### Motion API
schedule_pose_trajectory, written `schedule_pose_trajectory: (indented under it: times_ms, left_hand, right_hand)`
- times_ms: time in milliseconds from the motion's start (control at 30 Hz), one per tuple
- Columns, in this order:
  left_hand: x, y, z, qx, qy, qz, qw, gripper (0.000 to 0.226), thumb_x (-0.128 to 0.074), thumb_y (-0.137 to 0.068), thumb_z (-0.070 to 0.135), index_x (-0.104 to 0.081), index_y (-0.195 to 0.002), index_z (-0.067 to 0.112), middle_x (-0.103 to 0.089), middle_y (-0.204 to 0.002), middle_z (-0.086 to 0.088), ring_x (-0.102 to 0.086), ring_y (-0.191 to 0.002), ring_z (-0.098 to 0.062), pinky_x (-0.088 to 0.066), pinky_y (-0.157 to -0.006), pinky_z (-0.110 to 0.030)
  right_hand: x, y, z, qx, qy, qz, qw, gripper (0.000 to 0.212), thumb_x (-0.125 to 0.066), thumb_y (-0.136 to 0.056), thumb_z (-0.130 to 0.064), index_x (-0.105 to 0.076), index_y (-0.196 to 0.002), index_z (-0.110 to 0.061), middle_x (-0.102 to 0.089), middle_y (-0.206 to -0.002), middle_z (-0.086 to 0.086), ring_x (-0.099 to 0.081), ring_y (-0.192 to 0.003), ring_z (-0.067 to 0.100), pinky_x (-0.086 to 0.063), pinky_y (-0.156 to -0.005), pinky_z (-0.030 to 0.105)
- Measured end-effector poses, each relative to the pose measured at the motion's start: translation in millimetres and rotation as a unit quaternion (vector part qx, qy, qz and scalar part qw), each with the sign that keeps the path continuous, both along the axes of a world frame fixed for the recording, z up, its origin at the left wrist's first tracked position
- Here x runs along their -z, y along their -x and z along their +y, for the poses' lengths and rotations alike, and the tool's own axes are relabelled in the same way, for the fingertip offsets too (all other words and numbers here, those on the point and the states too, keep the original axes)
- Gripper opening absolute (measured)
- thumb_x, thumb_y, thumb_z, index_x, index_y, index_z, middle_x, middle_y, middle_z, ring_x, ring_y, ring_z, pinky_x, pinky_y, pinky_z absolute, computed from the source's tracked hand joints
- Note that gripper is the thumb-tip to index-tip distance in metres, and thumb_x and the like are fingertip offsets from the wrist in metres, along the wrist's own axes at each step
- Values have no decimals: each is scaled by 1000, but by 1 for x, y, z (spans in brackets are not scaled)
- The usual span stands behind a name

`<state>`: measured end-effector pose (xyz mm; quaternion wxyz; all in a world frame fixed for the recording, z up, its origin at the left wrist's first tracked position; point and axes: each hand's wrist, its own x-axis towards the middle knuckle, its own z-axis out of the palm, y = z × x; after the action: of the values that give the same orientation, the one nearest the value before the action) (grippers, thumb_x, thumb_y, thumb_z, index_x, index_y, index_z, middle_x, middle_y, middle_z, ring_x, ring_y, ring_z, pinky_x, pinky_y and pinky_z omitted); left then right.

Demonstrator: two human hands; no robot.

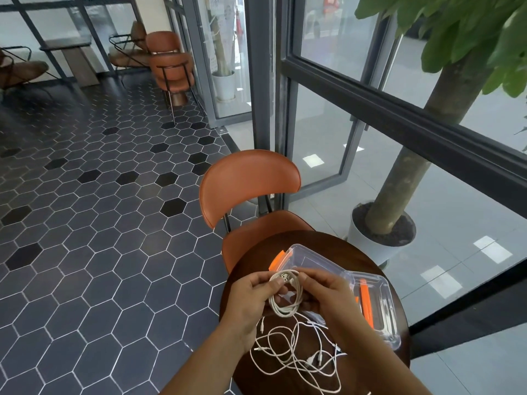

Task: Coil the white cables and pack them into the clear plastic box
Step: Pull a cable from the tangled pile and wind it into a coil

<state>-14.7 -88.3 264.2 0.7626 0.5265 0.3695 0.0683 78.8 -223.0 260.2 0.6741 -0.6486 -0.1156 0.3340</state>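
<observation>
While my left hand (251,299) and right hand (330,295) hold the coiled cable (285,310) before the clear box (322,263), each grip is closed around it. Loose cables (296,356) lie nearer me.

bright daylight, window-side glare — edges warped

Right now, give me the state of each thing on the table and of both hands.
Coiled white cable: looped, held above the table by both hands.
Loose white cables: tangled, uncoiled on the table.
Clear plastic box: open, lid off.
Lid: lying beside the box.
Left hand: grips the coil.
Right hand: grips the coil.
</observation>
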Motion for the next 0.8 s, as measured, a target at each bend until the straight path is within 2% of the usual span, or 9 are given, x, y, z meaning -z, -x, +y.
schedule_pose_trajectory:
  times_ms: [100, 200, 333, 500, 633, 767, 800]
  left_hand:
    - [4, -3, 0, 7, 14, 3, 1000, 14, -65, -94, 8, -77, -102, 7, -76, -82, -11, -67, -61, -11, -57, -60, -27]
    - [11, -5, 2, 11, 25, 5, 1000, 20, -60, -95, 4, -75, -107, 4, -76, -89, -17, -69, -71, -18, -59, -66, -32]
    - [23, -9, 3, 2, -30, 30, 999, 26, -57, -92, -10, -72, -107, 5, -77, -93, -15, -77, -76, -18, -62, -64, -29]
    - [67, -13, 25, -47, -99, 95, 989, 29, -63, -87, -12, -71, -104, 11, -74, -99, -13, -74, -92, -26, -64, -76, -38]
    - [107, -7, 59, -51, -134, 144, 979, 33, -68, -83, -9, -72, -90, 22, -74, -93, -12, -74, -89, -27, -64, -79, -46]
    - [154, -8, 102, -31, -146, 191, 970, 34, -70, -81, -9, -70, -84, 25, -73, -87, -7, -73, -82, -24, -62, -80, -52]
    - [166, -9, 111, -24, -151, 203, 967, 34, -70, -81, -8, -70, -84, 26, -73, -86, -5, -73, -82, -23, -62, -80, -51]
  right_hand:
    - [6, -3, -4, -13, 26, -24, 999, 24, -65, -92, -4, -80, -94, -23, -78, -93, 13, -75, -85, 33, -60, -79, 46]
    - [14, -11, -4, -14, 59, -29, 998, 25, -66, -89, 4, -77, -97, -17, -79, -90, 9, -77, -83, 28, -63, -79, 44]
    - [37, -25, 10, -27, 99, -18, 995, 20, -68, -88, 3, -74, -98, -12, -79, -89, 9, -77, -82, 24, -64, -74, 40]
    - [79, -30, 44, -52, 149, -21, 987, 13, -71, -87, 1, -73, -92, -11, -78, -83, 9, -76, -75, 23, -62, -65, 34]
    - [121, -23, 80, -67, 218, -33, 973, 10, -75, -83, -7, -72, -85, -17, -75, -74, 5, -75, -67, 22, -65, -67, 45]
    - [163, -12, 120, -57, 268, -23, 961, 10, -71, -84, -8, -71, -87, -18, -74, -77, 8, -73, -65, 22, -64, -67, 42]
    - [176, -10, 130, -52, 279, -17, 959, 15, -69, -83, -9, -70, -85, -24, -75, -77, 7, -73, -66, 22, -64, -68, 44]
